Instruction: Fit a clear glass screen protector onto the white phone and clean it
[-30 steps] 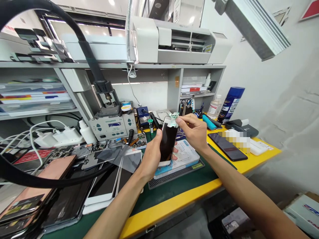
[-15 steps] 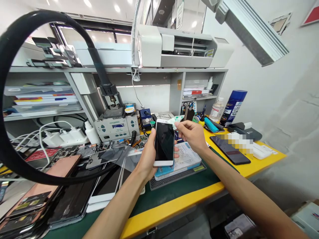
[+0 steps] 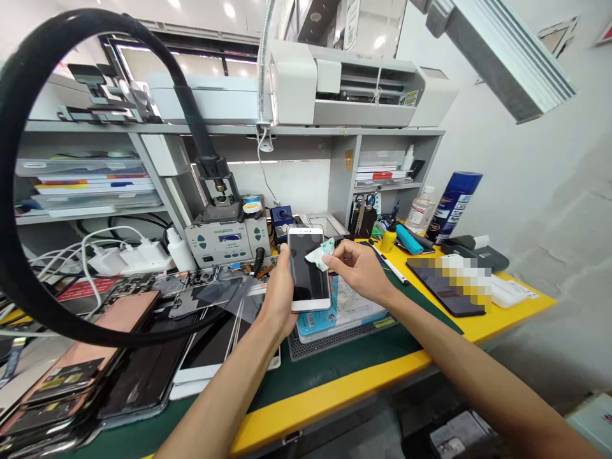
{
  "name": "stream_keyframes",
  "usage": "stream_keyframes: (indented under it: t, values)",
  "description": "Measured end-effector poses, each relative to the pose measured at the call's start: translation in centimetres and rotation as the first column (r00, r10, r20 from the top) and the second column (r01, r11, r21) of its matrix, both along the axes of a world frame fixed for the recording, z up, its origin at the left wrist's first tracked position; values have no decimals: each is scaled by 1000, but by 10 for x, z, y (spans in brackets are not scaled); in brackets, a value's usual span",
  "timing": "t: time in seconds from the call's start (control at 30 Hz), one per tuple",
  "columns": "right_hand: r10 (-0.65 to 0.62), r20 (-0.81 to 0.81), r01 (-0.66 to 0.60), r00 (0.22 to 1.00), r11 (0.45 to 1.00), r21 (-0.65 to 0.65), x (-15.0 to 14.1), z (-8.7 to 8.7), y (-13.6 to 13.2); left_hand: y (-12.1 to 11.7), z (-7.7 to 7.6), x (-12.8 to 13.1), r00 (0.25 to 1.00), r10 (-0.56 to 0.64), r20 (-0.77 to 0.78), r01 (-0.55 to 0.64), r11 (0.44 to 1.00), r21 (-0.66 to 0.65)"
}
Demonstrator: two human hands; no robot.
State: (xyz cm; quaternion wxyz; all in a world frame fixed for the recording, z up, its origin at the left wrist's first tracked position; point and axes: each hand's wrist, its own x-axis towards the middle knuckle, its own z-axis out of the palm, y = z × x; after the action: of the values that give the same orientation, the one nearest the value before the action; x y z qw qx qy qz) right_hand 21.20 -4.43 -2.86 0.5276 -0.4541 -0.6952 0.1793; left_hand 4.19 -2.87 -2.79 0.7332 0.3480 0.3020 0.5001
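Note:
A white-framed smartphone (image 3: 306, 287) with a dark screen is gripped along its left side by my left hand (image 3: 278, 287), screen facing me. My right hand (image 3: 358, 271) pinches a small white and green wipe (image 3: 319, 256), which lies over the upper right part of the screen. Whether the wipe is cloth or paper, I cannot tell. Beneath the phone, a blue and white flat package (image 3: 318, 324) rests on a grey perforated mat (image 3: 306, 349). My left fingertips are hidden behind the phone.
Stacked phone parts (image 3: 129, 357) cover the bench's left side. Behind stands a grey rework station (image 3: 229, 241); a black hose (image 3: 9, 191) loops at left. A dark phone (image 3: 444, 290), a blue spray can (image 3: 454, 207) and a clear bottle (image 3: 421, 210) are at right.
My right hand has brought the wipe from the phone's top right corner down onto the screen. The phone has shifted slightly left in view. My left hand still holds it.

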Motion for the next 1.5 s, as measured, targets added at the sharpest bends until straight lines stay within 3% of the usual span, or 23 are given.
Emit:
stream_keyframes:
  t: [0.1, 0.3, 0.5, 0.77, 0.97, 1.5]
  values:
    - [-10, 65, 9, 998, 1000, 15, -2, -1, -3, 3, -2, 0, 997, 80, -7, -80, 997, -1]
    - [-37, 144, 31, 989, 998, 46, -8, -3, -6, 3, -2, 0, 993, 112, -27, -113, 993, -25]
    - [77, 197, -79, 977, 997, -1, -9, -5, -9, 11, -4, -2, 985, 172, 9, -171, 983, -60]
    - [230, 231, -205, 945, 970, -130, -9, -3, -13, 14, 7, -6, 990, 97, 99, -91, 994, -63]
    - [301, 233, -267, 925, 949, -167, -11, -1, -15, 17, 5, -10, 989, 63, 131, -59, 998, -32]
    - [298, 128, -272, 946, 944, -188, -16, -2, -15, 11, 16, -10, 970, -35, 239, 54, 996, -73]
